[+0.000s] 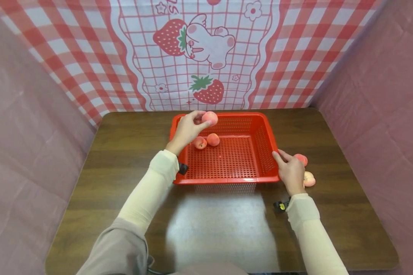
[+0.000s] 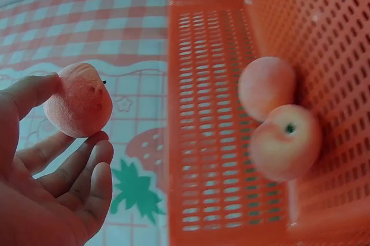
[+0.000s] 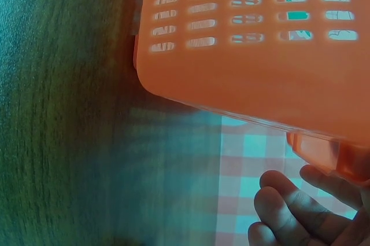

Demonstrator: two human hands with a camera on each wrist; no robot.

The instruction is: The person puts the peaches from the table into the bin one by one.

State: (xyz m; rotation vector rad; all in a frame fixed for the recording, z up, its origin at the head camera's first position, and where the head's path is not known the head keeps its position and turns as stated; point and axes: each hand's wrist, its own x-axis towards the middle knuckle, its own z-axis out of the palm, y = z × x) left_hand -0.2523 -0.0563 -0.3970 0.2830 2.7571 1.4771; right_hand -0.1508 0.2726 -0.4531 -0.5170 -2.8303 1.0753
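My left hand [image 1: 188, 129] pinches a pink peach [image 1: 210, 118] between thumb and fingers, above the far left part of a red plastic basket [image 1: 270, 133]. The left wrist view shows this held peach [image 2: 81, 101] beside the slotted basket wall [image 2: 199, 118]. Two peaches rest together inside on the left: one [image 1: 200, 143] with its stem hollow showing, another [image 1: 213, 139] touching it. On the basket's right rim, my right hand [image 1: 290, 170] grips with the thumb on top and fingers outside. In the right wrist view, its fingers [image 3: 289, 208] curl below the rim, partly cut off.
On the wooden table [image 1: 117, 152], just right of my right hand, lie a pink peach [image 1: 301, 159] and a paler yellowish one [image 1: 309, 178], both partly hidden. A checked strawberry cloth [image 1: 206, 57] hangs behind the table. Pink drapes [image 1: 375, 95] flank both sides.
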